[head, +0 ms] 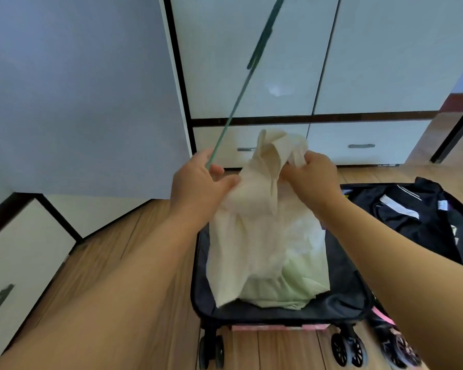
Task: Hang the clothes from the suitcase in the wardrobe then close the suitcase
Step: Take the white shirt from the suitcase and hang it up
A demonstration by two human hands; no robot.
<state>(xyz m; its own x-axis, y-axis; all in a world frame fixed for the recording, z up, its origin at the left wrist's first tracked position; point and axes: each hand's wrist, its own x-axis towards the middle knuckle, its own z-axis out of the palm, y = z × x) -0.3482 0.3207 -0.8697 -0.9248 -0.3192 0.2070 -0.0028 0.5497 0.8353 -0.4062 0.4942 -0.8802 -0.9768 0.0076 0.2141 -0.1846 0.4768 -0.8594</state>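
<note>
I hold a cream collared shirt (262,209) up over the open black suitcase (340,305) on the floor. My left hand (198,182) grips the shirt's left shoulder together with a thin green rod (251,73), which slants up to the right and looks like a hanger. My right hand (313,177) pinches the shirt's collar area on the right. A pale green garment (292,287) lies beneath the shirt in the suitcase's near half. Dark clothes (412,214) lie in the suitcase's other half at the right. The white wardrobe (278,49) stands straight ahead with its doors closed.
Two wardrobe drawers (366,140) sit below the doors. A white door or panel (78,89) is at the left, and a low white cabinet (19,257) at the near left. Wooden floor (118,249) surrounds the suitcase, whose wheels (348,348) face me.
</note>
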